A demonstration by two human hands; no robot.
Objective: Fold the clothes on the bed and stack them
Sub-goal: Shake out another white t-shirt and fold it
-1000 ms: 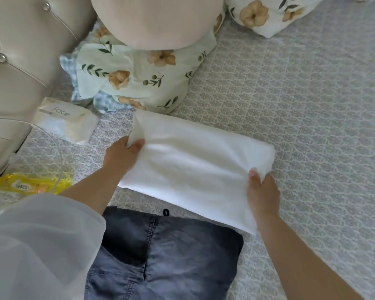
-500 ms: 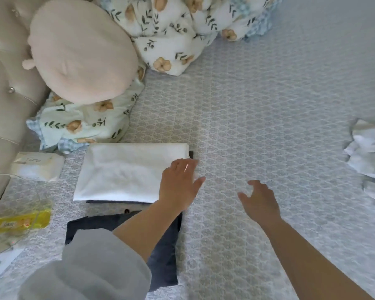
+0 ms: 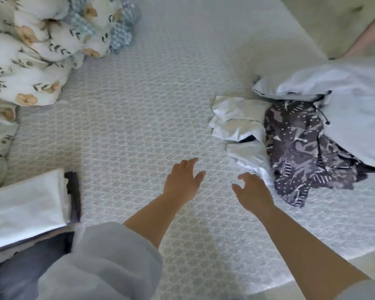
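A folded white garment [image 3: 24, 204] lies on top of a folded dark denim piece [image 3: 74, 191] at the left edge of the bed. To the right sits a heap of unfolded clothes: a crumpled white garment [image 3: 238, 124], a dark patterned garment [image 3: 299, 152] and a pale blue one [image 3: 338, 92]. My left hand [image 3: 182, 180] hovers over the bedspread with fingers spread, holding nothing. My right hand [image 3: 252, 191] is open too, its fingertips just short of the white garment's near edge.
The grey patterned bedspread [image 3: 139, 109] covers the bed. A floral duvet [image 3: 30, 50] is bunched at the top left. Another person's arm [image 3: 364, 37] shows at the top right. The bed's edge runs along the lower right.
The white garment was set down on the denim stack and let go. Both hands have moved right, away from the stack toward the unfolded heap, and the view has swung right.
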